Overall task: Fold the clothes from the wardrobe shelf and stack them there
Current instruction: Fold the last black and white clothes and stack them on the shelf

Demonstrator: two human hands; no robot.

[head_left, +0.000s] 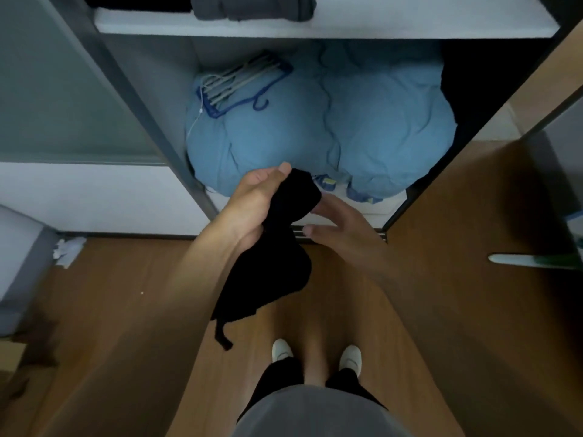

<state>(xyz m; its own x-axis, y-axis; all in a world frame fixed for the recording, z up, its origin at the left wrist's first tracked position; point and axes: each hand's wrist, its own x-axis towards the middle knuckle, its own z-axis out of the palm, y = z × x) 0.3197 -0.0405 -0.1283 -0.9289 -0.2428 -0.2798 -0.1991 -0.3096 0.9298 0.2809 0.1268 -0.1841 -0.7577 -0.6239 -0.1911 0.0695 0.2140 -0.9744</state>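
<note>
I hold a black garment (271, 279) in front of the open wardrobe, above the wooden floor (126, 310) and not on any shelf. My left hand (258, 200) grips its upper part, with the fingers and thumb curled round the cloth, and the rest hangs down loose, a thin strap at its lowest end. My right hand (337, 222) is spread, the fingers straight, and their tips reach the right edge of the garment; I cannot tell if they press on it.

The white shelf (315, 26) is higher up, at the top edge of the view, and folded grey clothes (252, 7) lie near its front edge. In the compartment under this shelf is a big blue blanket (347, 121), and a bundle of hangers (239, 80) rests on its left part. Below my hands, my two white shoes (282, 350) stand on the floor. A wooden door (473, 216) stands at the right side.
</note>
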